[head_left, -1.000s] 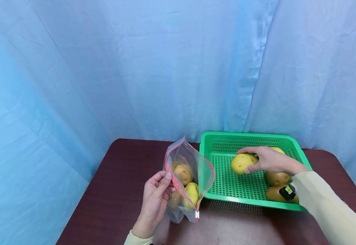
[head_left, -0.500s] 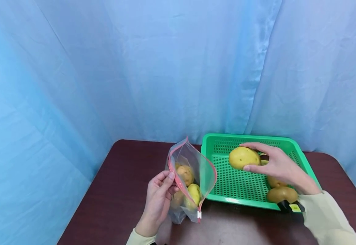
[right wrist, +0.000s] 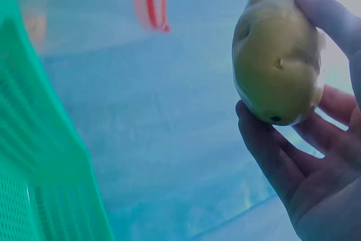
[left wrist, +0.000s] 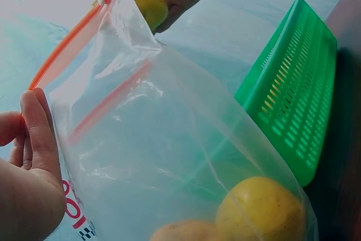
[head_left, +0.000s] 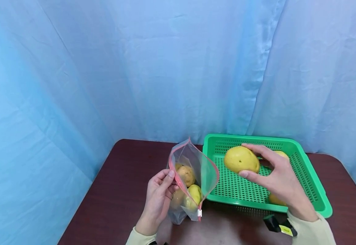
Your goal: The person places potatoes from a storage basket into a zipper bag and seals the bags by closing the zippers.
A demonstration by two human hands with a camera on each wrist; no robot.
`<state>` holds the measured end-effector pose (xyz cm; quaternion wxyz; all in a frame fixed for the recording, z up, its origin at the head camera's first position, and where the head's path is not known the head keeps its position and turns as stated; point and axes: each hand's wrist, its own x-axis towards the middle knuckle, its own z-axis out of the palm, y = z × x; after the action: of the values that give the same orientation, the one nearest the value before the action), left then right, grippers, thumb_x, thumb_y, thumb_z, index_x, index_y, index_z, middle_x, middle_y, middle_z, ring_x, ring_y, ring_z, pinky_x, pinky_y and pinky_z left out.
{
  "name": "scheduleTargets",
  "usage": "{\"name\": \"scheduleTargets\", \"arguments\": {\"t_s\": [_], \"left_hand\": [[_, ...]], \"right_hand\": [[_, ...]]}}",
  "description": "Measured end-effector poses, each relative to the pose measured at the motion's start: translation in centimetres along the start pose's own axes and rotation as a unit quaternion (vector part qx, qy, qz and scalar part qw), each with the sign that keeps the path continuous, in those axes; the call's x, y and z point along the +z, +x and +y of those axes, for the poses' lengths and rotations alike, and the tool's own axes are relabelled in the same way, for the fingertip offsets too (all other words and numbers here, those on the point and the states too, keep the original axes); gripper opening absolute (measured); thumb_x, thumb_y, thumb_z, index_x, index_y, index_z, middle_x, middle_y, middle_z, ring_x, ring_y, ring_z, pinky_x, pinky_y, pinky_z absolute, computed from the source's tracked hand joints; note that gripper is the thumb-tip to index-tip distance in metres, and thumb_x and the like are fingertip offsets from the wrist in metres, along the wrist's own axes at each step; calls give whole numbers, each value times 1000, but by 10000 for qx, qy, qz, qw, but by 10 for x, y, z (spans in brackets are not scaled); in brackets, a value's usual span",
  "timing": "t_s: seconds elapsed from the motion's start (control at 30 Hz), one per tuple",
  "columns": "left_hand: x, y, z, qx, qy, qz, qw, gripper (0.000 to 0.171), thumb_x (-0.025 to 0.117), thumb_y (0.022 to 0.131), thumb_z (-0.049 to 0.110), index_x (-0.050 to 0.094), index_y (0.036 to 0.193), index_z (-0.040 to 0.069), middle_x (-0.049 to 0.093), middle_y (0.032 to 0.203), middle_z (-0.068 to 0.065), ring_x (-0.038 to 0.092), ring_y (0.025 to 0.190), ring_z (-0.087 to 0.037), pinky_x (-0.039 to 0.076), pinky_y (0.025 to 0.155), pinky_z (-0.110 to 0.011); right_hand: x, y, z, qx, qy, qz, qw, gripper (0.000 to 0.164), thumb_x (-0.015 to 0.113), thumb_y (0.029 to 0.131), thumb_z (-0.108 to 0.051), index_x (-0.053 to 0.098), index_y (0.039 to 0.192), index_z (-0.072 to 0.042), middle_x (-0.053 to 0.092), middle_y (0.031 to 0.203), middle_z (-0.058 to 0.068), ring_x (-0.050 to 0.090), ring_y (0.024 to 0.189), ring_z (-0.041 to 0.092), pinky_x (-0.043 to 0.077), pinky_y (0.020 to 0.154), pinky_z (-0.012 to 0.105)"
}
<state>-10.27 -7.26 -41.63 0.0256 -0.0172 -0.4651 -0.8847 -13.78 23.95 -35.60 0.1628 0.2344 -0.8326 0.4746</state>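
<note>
My left fingers pinch the edge of an open, pink-rimmed slider-zip bag holding several potatoes, my right fingers grip another potato above the green basket, and with more potatoes left there, the work looks partway done.

Close wrist views, bag seemingly shared.

Pink lettering and checkered mark on clear bag, yellow label on black wrist device, wording illegible
</note>
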Motion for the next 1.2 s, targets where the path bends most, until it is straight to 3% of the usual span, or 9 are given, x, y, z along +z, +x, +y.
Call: {"name": "scheduleTargets", "arguments": {"t_s": [0.1,0.33,0.53,0.8,0.93,1.03,1.1,1.2], "left_hand": [[0,0,-1,-15,-4,4,10000,16,58,104,3,69,96,11,68,81,2,64,71,-6,54,64,-15],[0,0,-4,-55,-2,33,10000,14,58,104,3,68,96,10,67,81,2,64,71,-6,55,64,-15],[0,0,-4,-39,16,43,10000,16,57,104,2,68,96,10,67,80,2,64,72,-6,54,63,-15],[-2,-1,-6,-37,51,46,10000,15,58,104,4,68,95,9,66,81,2,64,71,-6,55,64,-15],[-2,-1,-7,-73,69,57,9999,11,60,104,5,67,97,8,66,82,2,63,72,-6,55,65,-15],[-1,-1,-7,-124,64,121,9998,9,61,104,6,67,98,7,66,83,1,64,72,-7,56,65,-16],[-2,-2,-7,-161,56,157,9997,9,61,104,6,68,99,7,66,84,0,64,72,-7,56,65,-16],[-3,-2,-8,-198,38,187,9996,9,60,104,6,68,99,7,67,85,0,64,72,-7,57,65,-17]], "right_hand": [[7,-5,-7,140,96,213,9996,70,89,77,-1,64,140,-21,68,119,-9,65,99,5,52,84,11],[31,-12,-19,62,776,681,9946,70,86,74,9,65,138,-10,70,125,-4,67,104,8,53,87,14],[62,-12,-31,110,897,844,9923,61,86,78,2,68,134,-13,72,122,0,70,101,8,55,85,16],[97,-9,-37,26,-54,1035,9946,59,93,76,-20,70,130,-10,73,119,1,72,96,13,54,79,14],[107,-8,-37,-314,-605,1042,9922,63,93,76,-31,70,129,-7,73,119,5,73,96,17,59,72,26],[114,-7,-36,-556,-1010,937,9889,65,90,78,-40,69,129,-5,74,119,9,73,95,21,60,64,36],[118,-6,-37,-598,-1314,810,9862,67,89,79,-44,69,128,-4,74,118,10,74,93,23,59,61,36],[124,-3,-39,-458,-1773,540,9816,68,87,79,-49,70,127,-4,75,111,9,71,79,20,51,52,30]]}}
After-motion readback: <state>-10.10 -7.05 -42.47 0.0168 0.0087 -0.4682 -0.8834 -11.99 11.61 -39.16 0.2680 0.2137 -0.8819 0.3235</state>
